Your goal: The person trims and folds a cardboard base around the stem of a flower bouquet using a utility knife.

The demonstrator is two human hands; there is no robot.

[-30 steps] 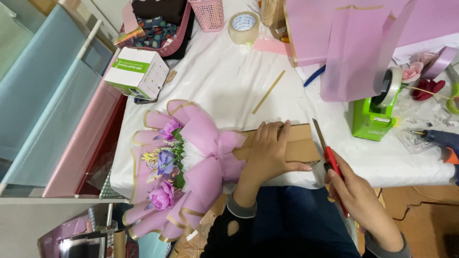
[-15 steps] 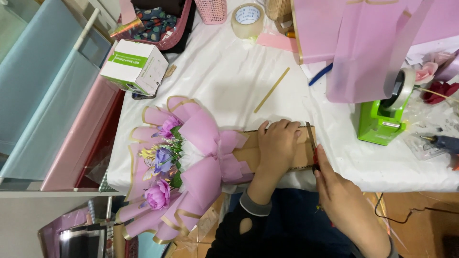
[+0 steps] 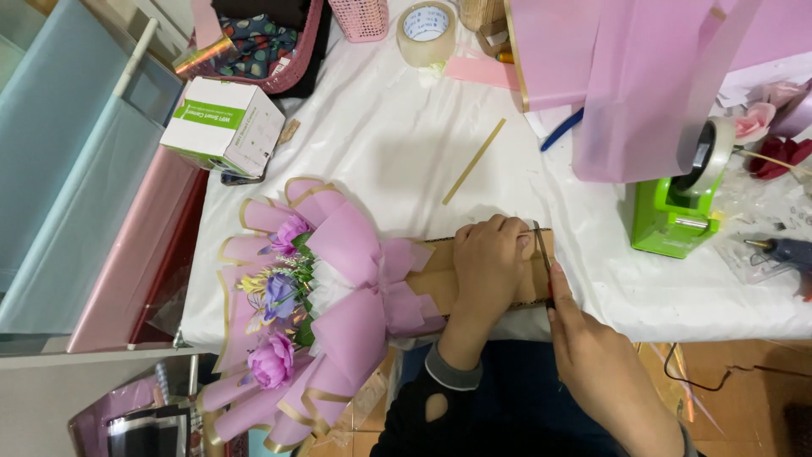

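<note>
A flower bouquet (image 3: 326, 313) in pink wrapping with gold edges lies on the white table (image 3: 381, 144), its blooms hanging over the front edge. Its handle is wrapped in brown paper (image 3: 436, 279). My left hand (image 3: 491, 267) is clamped over that brown handle near its right end. My right hand (image 3: 592, 364) holds scissors (image 3: 543, 258) with red handles, blades pointing away from me along the handle's end, right beside my left hand's fingers.
A green tape dispenser (image 3: 677, 203) stands to the right, with a glue gun (image 3: 782, 252) past it. Pink wrapping sheets (image 3: 626, 76) hang at the back right. A white and green box (image 3: 224, 127), a tape roll (image 3: 427, 32), a thin gold strip (image 3: 474, 161) and a pink basket (image 3: 364, 17) lie behind.
My right hand has brought the scissors from the right up to the end of the brown handle, beside my left hand. My left hand has stayed on the handle.
</note>
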